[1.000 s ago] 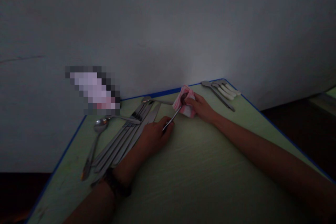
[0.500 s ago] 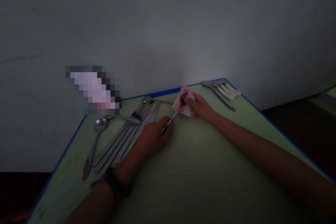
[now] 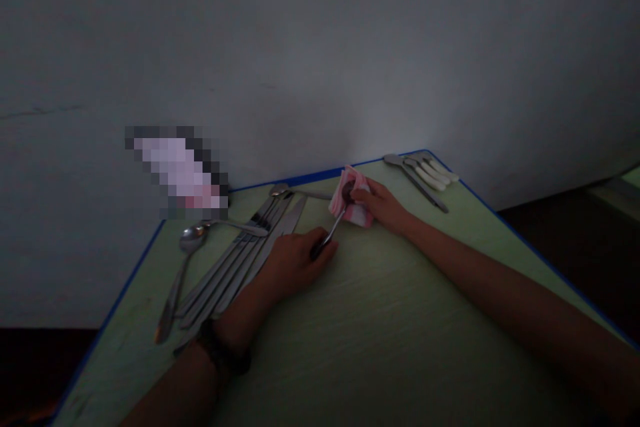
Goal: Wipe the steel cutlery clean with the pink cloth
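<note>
My left hand (image 3: pixel 303 257) is closed around the handle of a metal spoon (image 3: pixel 338 219), which slants up and away to the right. The bowl of that spoon rests against a pink and white cloth (image 3: pixel 359 215). Folded about the bowl, the cloth is gripped by my right hand (image 3: pixel 383 205), its thumb pressing over the bowl. Beside my left forearm lie several metal forks and knives (image 3: pixel 235 263) in a slanting row, partly hidden by that arm. Another spoon (image 3: pixel 186 257) lies to their left, and one more spoon (image 3: pixel 279 191) lies beyond them.
At the far right corner of the green table (image 3: pixel 360 320) lie a metal spoon (image 3: pixel 417 181) and several white-handled utensils (image 3: pixel 433 173). A pixelated upright object (image 3: pixel 175 170) stands at the far left corner. A grey wall (image 3: pixel 320 67) borders the back edge.
My left hand has shifted slightly to the right with the spoon handle, tilting the spoon a little more upright. The cloth and my right hand have moved only slightly.
</note>
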A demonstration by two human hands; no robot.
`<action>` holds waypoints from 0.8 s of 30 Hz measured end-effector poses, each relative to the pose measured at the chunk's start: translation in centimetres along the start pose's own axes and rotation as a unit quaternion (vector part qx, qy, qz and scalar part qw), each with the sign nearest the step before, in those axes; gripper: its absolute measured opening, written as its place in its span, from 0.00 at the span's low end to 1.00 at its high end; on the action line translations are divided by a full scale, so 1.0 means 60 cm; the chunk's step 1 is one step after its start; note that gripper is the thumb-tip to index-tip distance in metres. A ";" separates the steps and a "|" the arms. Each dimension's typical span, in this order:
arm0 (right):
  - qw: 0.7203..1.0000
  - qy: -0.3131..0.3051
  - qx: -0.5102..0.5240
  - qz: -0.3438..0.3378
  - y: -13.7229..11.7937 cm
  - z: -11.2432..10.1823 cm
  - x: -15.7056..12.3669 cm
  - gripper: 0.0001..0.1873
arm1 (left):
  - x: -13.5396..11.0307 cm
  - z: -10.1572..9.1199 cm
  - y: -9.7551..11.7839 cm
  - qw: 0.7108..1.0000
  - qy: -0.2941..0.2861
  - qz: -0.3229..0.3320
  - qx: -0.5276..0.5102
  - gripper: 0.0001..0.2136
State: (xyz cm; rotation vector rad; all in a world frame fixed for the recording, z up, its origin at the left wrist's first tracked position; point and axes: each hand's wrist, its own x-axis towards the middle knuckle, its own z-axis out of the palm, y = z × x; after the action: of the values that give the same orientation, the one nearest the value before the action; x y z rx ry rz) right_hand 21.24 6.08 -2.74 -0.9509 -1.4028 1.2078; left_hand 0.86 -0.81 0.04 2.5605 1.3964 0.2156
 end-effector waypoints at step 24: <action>0.973 0.048 0.214 0.074 -0.002 0.002 0.011 0.15 | 0.001 0.003 0.002 0.999 -0.001 -0.024 -0.020 0.13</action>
State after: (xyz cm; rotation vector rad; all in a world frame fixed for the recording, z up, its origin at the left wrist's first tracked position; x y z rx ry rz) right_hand 21.03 6.66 -2.52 -0.8052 -0.9530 1.4811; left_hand 1.04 -0.81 -0.12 2.4900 1.4370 0.2303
